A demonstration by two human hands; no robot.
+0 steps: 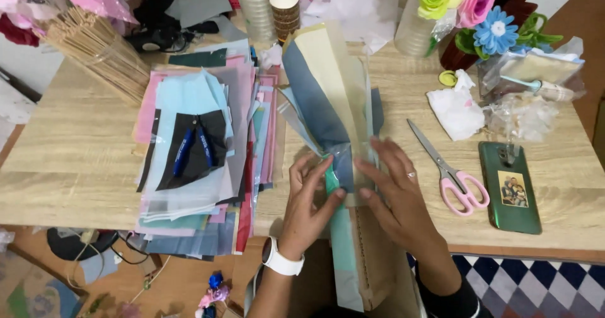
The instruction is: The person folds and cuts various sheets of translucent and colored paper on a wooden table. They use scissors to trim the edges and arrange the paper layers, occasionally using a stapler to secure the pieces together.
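Note:
A folded bundle of wrapping paper (328, 97) in blue, cream and clear sheets lies lengthwise on the wooden table (82, 160), fanning wider toward the far side. My left hand (307, 198) pinches its narrow middle from the left, with a white watch on the wrist. From the right, my right hand (394, 189), which wears a ring, presses the same gathered part. A teal strip (340, 230) of the bundle hangs over the near table edge.
A stack of coloured paper sheets (201, 154) with two blue pens lies left. Pink-handled scissors (449, 176) and a green phone (509, 189) sit right. Artificial flowers (479, 16), crumpled plastic (517, 113), wooden sticks (101, 50) and stacked cups (285, 12) crowd the far side.

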